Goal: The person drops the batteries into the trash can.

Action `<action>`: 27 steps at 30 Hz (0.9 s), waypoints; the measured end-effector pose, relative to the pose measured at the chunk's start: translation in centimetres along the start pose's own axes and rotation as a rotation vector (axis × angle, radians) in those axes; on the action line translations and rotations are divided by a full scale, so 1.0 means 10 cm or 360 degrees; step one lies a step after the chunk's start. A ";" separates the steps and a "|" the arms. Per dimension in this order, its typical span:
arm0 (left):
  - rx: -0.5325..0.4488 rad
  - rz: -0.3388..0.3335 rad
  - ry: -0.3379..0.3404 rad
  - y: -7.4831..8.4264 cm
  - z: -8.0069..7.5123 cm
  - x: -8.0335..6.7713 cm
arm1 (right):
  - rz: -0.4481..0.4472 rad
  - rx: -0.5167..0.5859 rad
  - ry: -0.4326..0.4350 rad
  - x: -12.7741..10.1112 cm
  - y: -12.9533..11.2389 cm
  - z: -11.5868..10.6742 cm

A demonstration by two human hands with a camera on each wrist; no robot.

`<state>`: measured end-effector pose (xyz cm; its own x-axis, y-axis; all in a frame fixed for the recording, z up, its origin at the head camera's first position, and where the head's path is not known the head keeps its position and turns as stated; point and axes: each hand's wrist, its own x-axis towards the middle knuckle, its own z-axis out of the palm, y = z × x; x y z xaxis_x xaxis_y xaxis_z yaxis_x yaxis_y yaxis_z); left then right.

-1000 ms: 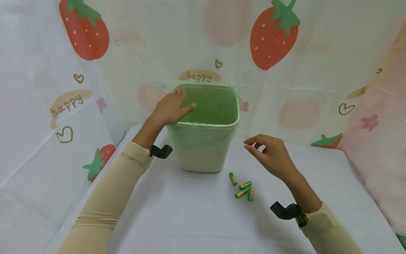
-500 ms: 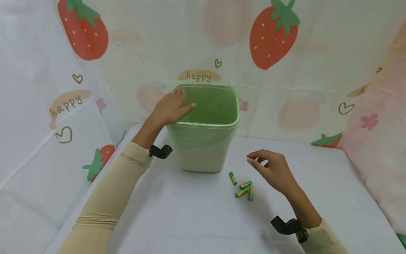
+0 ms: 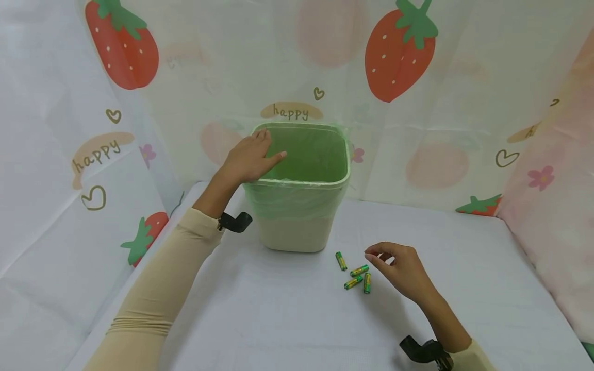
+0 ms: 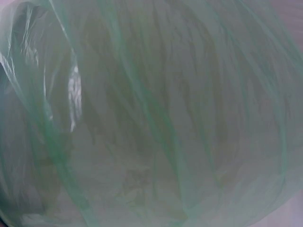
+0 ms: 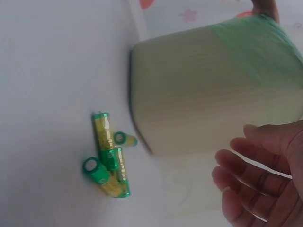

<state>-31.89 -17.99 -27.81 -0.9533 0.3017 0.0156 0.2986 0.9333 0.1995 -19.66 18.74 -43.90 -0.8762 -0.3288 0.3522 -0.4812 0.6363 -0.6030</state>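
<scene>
My left hand (image 3: 250, 158) rests on the left rim of a pale trash can (image 3: 297, 226), its thumb stretched out over the opening. A thin green bag (image 3: 301, 198) lines the can and folds down over the outside; it fills the left wrist view as wrinkled film (image 4: 156, 118). Several green and yellow batteries (image 3: 359, 270) lie loosely grouped on the table in front of the can. Just right of them and above the table is my right hand (image 3: 401, 270), fingers loosely bent with nothing between them. The right wrist view shows the batteries (image 5: 102, 137) beside the fingers (image 5: 236, 165).
A white cloth covers the table (image 3: 260, 319). Behind the can hangs a backdrop (image 3: 445, 118) printed with strawberries and hearts, and a similar sheet (image 3: 42, 216) closes off the left side. Dark cameras (image 3: 235, 221) are strapped to both wrists.
My right hand has come down and slightly right, from beside the can to close by the batteries. My left hand, the can and the batteries have stayed in place.
</scene>
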 end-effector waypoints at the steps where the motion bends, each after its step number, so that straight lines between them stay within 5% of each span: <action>1: 0.0000 0.0001 0.0001 0.00 0.00 0.00 | 0.0013 0.0002 -0.0007 -0.02 0.01 0.01; 15: -0.0022 -0.0003 -0.0002 0.00 0.00 -0.01 | 0.0354 0.0035 -0.0202 -0.17 0.17 0.19; 27: -0.0028 0.0000 -0.0007 -0.01 0.01 -0.01 | 0.0571 -0.0099 -0.0226 -0.23 0.30 0.37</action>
<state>-31.78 -18.07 -27.91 -0.9531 0.3026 0.0116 0.2978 0.9297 0.2167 -19.16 18.83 -49.13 -0.9855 -0.1684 0.0217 -0.1449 0.7679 -0.6239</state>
